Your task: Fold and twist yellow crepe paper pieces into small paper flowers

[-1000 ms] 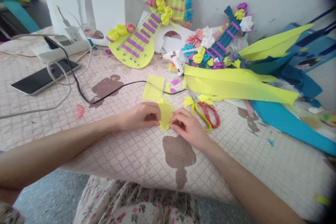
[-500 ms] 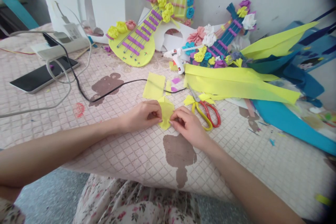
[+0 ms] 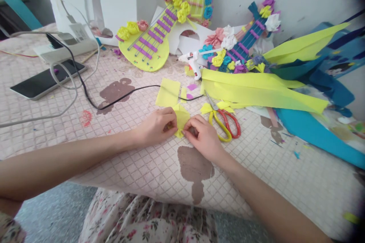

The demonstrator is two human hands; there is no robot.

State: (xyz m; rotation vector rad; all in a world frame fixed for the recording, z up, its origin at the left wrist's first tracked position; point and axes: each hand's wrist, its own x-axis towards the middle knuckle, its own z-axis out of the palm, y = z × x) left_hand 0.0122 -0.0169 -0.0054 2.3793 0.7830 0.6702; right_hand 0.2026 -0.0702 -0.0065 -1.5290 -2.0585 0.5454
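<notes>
Between my two hands is a small piece of yellow crepe paper (image 3: 181,115), its lower edge gathered at the fingertips. My left hand (image 3: 162,123) pinches it from the left, and my right hand (image 3: 201,133) pinches it from the right. Just beyond lies a flat yellow paper square (image 3: 167,92), with a black cord crossing at it. Scissors (image 3: 224,123) with one yellow and one red handle loop rest right of my right hand. Yellow scraps lie by the blades.
Behind stand a yellow paper instrument (image 3: 148,51) and a blue one (image 3: 245,47), both with paper flowers. A white glue gun (image 3: 194,64) lies near them. Yellow crepe sheets (image 3: 256,91) spread right. At left are a phone (image 3: 47,79) and a power strip (image 3: 68,49).
My fingertips have come closer together, and the lower edge of the yellow crepe paper is bunched narrower between them. The view has shifted very slightly.
</notes>
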